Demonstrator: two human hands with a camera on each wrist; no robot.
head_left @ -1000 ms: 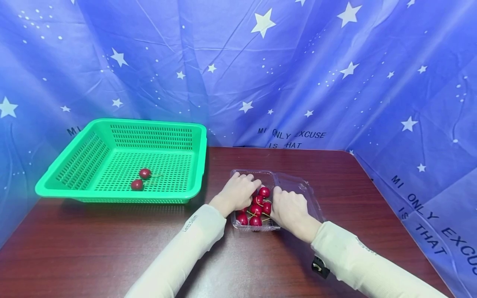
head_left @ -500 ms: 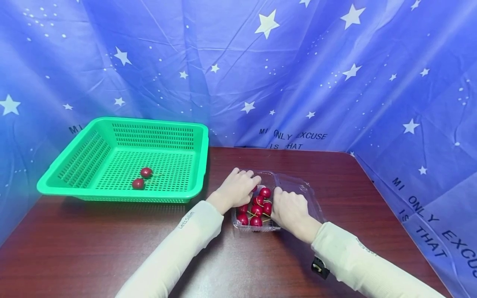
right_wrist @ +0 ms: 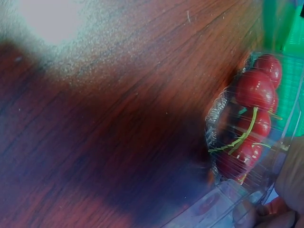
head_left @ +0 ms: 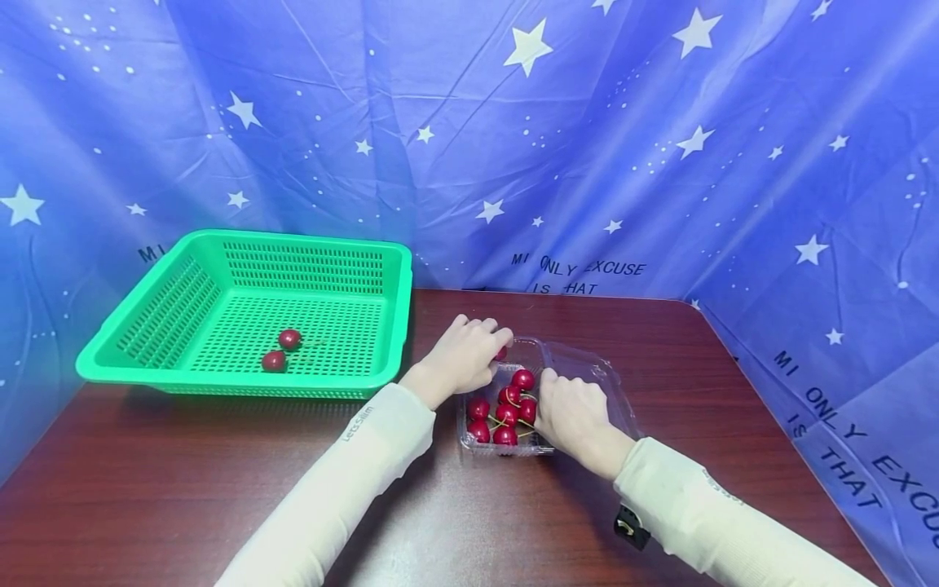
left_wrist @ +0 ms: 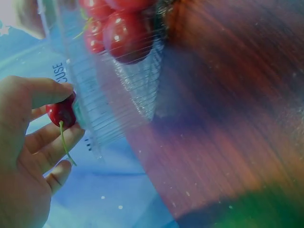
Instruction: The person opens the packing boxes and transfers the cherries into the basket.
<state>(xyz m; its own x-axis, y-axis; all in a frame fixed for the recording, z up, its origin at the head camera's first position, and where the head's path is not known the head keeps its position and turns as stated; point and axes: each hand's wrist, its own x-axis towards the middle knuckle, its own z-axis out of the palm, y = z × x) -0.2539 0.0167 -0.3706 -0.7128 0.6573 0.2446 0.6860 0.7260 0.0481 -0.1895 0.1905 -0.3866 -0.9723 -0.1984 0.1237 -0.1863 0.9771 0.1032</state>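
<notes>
My left hand (head_left: 460, 355) pinches a red cherry (left_wrist: 61, 113) between thumb and fingers, its green stem hanging down in the left wrist view. That hand is over the back left corner of a clear plastic clamshell box (head_left: 506, 450). Several red cherries (head_left: 506, 414) with stems lie inside the box. On the box's right side, where the lid (head_left: 614, 390) folds out flat, my right hand (head_left: 575, 420) grips the edge. Its fingertips are partly hidden in the head view. In the right wrist view, the box wall stands between the camera and the cherries.
A green slotted plastic basket (head_left: 220, 378) stands at the left of the brown wooden table (head_left: 455, 522). Two cherries (head_left: 275, 361) lie on its floor. A blue star-printed curtain (head_left: 440, 179) hangs behind and beside the table.
My left hand has risen out of the box with the cherry, moving slightly back and left, and uncovers a cherry at the box's left. My right hand stays on the box edge.
</notes>
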